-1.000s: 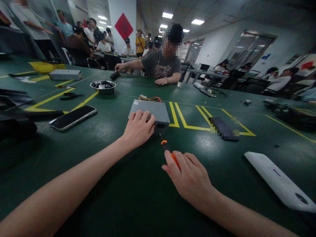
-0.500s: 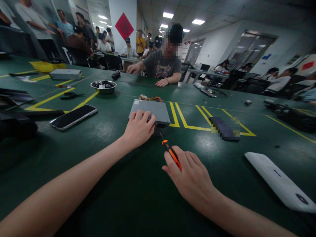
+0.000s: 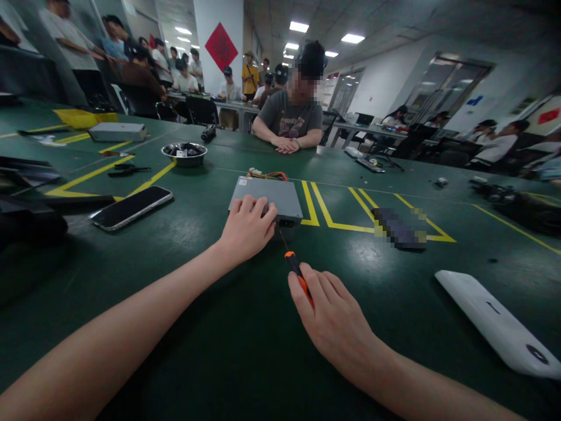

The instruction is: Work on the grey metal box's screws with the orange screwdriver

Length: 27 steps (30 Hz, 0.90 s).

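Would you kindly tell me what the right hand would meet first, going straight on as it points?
Probably the gray metal box, screwdriver first, near the left hand; depth is unclear, so the tip may be touching the box.

Rectangular ceiling lights (image 3: 298,27) shine in a grey ceiling (image 3: 394,23) over a large room, where a red diamond-shaped hanging (image 3: 221,48) decorates a white pillar (image 3: 234,17) beyond a broad green tabletop (image 3: 197,374) marked with yellow lines (image 3: 350,227). Black chairs (image 3: 201,110) and pale-topped tables (image 3: 372,131) stand farther back, with a white wall (image 3: 381,76) leading toward metal-framed glass doors (image 3: 456,85) at right (a small blue mark (image 3: 473,100) shows beside them). Overhead light leaves soft glare on the green surface, while the room's upper right corner falls into shadow.
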Motion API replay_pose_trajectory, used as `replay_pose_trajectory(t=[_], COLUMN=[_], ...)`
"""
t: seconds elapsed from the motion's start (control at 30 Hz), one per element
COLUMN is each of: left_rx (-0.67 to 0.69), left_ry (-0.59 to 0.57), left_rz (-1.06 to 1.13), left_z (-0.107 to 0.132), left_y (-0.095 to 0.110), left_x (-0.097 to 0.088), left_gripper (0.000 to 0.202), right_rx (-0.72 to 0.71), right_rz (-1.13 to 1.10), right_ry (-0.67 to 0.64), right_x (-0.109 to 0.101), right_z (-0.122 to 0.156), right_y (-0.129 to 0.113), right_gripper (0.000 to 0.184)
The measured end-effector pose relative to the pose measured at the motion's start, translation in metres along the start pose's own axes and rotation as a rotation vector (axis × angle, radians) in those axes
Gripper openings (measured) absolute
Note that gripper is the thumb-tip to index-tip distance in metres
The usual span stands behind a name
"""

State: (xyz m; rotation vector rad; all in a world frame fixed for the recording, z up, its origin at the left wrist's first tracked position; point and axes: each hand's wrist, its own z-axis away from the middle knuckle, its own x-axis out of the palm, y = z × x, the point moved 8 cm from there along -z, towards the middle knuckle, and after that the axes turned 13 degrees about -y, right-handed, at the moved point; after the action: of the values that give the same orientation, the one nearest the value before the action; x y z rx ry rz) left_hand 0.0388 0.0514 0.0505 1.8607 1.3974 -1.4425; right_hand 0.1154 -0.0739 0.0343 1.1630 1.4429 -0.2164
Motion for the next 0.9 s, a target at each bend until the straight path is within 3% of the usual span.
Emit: replay_pose_trajectory(t=[0.23, 0.53, 0.67, 0.8, 0.9], left_rx=[0.001, 0.000, -0.012, -0.026, -0.043], left_ry=[0.005, 0.013, 0.004, -0.002, -0.010], left_rz=[0.002, 0.066, 0.076, 0.089, 0.088], left_z=[-0.001, 0.000, 0.000, 0.000, 0.000], left_y=[0.000, 0.000, 0.000, -0.001, -0.002], left_x=[0.001, -0.002, -0.002, -0.002, -0.002], left_gripper=[0.035, 0.033, 0.032, 0.031, 0.030], right_rx=[-0.009, 0.099, 0.062, 0.009, -0.045], right_rz=[-0.023, -0.407, -0.427, -0.385, -0.373], right_ry=[0.052, -0.098, -0.152, -0.116, -0.027], right_x=[0.000, 0.016, 0.018, 0.014, 0.004], right_z=[-0.005, -0.006, -0.009, -0.007, 0.001], right_y=[-0.005, 0.015, 0.013, 0.014, 0.016], right_gripper=[0.021, 0.025, 0.026, 0.034, 0.027])
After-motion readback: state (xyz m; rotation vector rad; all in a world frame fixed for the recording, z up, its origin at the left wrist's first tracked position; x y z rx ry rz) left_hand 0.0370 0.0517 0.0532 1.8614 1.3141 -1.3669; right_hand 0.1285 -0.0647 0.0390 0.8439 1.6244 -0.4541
